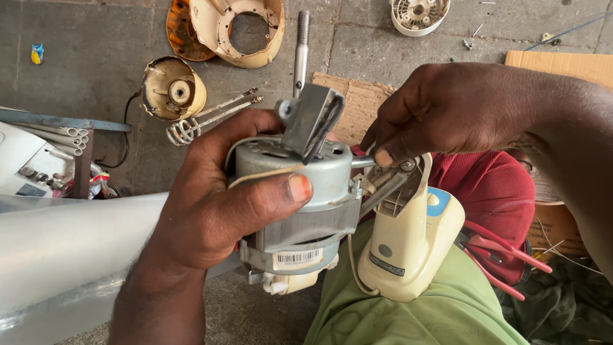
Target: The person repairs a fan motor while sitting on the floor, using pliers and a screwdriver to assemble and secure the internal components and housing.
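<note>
My left hand (214, 191) grips a grey metal fan motor (313, 211), thumb across its top, with the shaft (301, 51) pointing up and away. A grey metal bracket (311, 118) sits on top of the motor. My right hand (447, 112) pinches a small metal part at the motor's right side, where a cream plastic fan neck housing (408, 246) with a blue button is joined to the motor. A cream wire runs from motor to housing. The housing rests on my green-clad lap (440, 313).
On the concrete floor lie a cream fan shell (246, 32), a round cream motor cover (172, 89), a coil heating element (204, 118), a white vented cap (418, 14), cardboard (562, 64), loose screws, red-handled pliers (504, 252) and a red cloth (491, 185). A translucent fan blade (57, 249) fills the lower left.
</note>
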